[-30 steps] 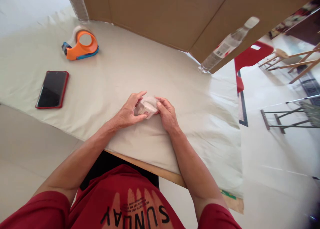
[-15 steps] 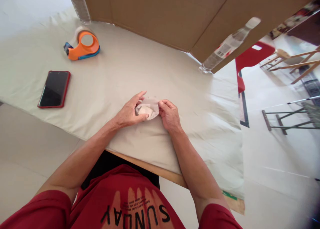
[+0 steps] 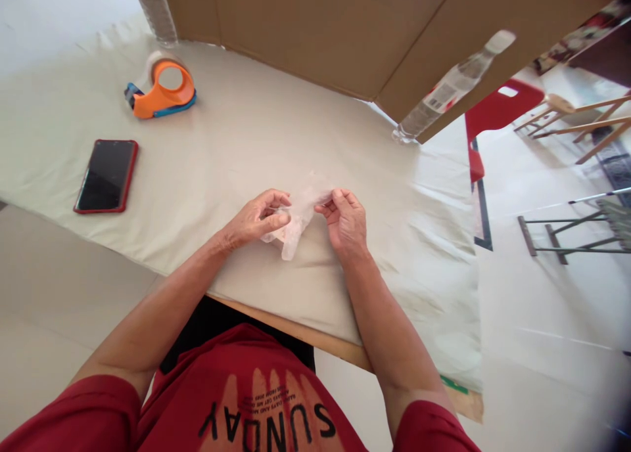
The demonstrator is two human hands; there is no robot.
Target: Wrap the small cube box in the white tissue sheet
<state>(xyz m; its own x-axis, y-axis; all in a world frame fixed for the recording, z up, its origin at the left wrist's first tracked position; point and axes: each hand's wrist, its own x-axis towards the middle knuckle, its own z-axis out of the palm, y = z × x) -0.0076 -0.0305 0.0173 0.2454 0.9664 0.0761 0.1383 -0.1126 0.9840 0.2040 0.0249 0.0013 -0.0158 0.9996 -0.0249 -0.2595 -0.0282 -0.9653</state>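
Observation:
A thin, translucent disposable glove [image 3: 302, 217] is stretched between my two hands, just above the cloth-covered table. Its finger-like ends hang down near my left thumb, and more of it sticks up at the far side. My right hand [image 3: 346, 223] pinches one edge of the glove between thumb and fingertips. On the other side, my left hand [image 3: 256, 221] is curled around the glove, with thumb and index finger close together. Part of the glove is hidden behind the left fingers.
A phone in a red case [image 3: 107, 176] lies at the left, below an orange tape dispenser [image 3: 170, 96]. Brown cardboard panels [image 3: 315, 31] stand at the back, with a bottle [image 3: 453, 87] at the right and another bottle [image 3: 160, 18] at the left. A red chair [image 3: 503, 110] is beyond.
The glove has gone from a crumpled bundle to a longer, spread shape with its fingers showing. My right hand has moved slightly right and up; my left fingers have closed in.

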